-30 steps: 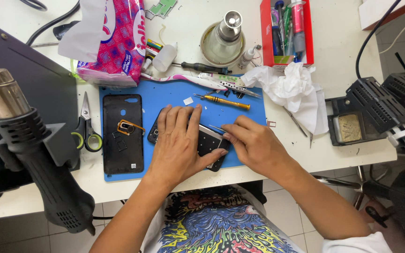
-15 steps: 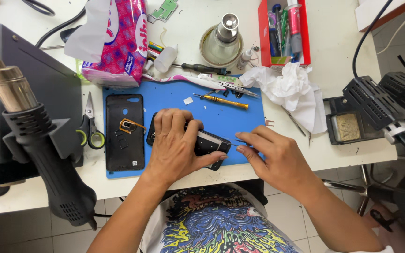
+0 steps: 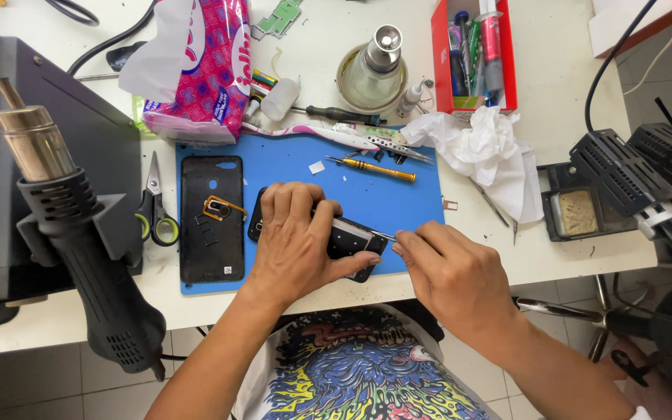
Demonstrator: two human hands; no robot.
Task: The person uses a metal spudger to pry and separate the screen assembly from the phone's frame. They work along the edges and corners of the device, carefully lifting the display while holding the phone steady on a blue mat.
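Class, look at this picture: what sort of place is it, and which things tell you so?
Most likely a phone repair bench: an opened phone lies on a blue work mat, with a hot-air gun and a small screwdriver close by.

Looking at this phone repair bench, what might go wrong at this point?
The thin metal tool pinched in the right hand could slip and scratch the opened phone, which only the left hand steadies. The phone lies near the table edge and might slide off. The small loose parts on the blue mat could easily get lost.
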